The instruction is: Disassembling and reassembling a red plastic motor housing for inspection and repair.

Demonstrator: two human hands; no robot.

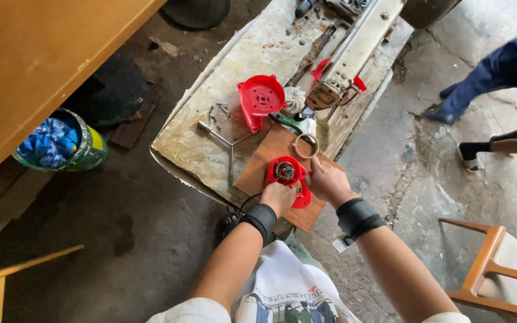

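View from above of a person's two bare hands working at a low, worn workbench (210,149). Both wrists wear black bands. The left hand (278,198) is curled around the near edge of a red plastic motor housing (288,179), whose round opening shows a metal motor core. The right hand (325,179) grips the same housing from the other side, fingers bent against it. The housing rests on a small brown wooden board (258,170) directly under the hands.

Just beyond the right hand lies a tan ring (305,145) on the board. Farther beyond the hands sit a red round cover (259,98) and, touching its right side, a white fan wheel (295,98). A bent metal wrench (213,134) lies beyond and to the left of the left hand. A long pale machine body (354,51) stretches away well beyond the hands.

Far left of the hands, on the floor, stands a green bucket (85,152) holding blue cloth. Far right, another person's legs (498,72) and a wooden chair (492,269) are visible.
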